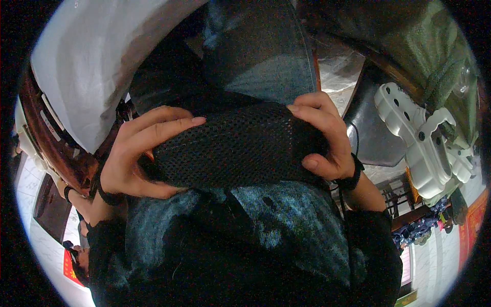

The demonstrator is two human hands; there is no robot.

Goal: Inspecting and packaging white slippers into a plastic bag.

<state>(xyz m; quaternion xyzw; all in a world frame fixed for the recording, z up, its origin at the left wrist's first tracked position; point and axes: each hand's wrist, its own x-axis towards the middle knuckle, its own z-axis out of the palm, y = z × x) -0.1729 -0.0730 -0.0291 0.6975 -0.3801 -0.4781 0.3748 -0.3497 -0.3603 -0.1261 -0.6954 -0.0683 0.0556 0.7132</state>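
Note:
A piece of black mesh fabric point(230, 146), full of small holes, is stretched sideways over my lap. My left hand point(138, 148) grips its left end, fingers on the upper edge and thumb at the lower one. At the right end my right hand point(327, 135) pinches it, fingertips on top and thumb below. A dark band circles each wrist. Beneath and beyond the mesh lie my blue jeans point(261, 56); whether anything is inside the mesh I cannot tell.
White cloth point(102, 56) hangs at the far left beside dark reddish-brown furniture point(71, 153). To the right are a dark flat panel point(376, 123), white moulded pieces with round holes point(422, 138) and green fabric point(424, 41). An arm with a dark band point(76, 202) shows at left.

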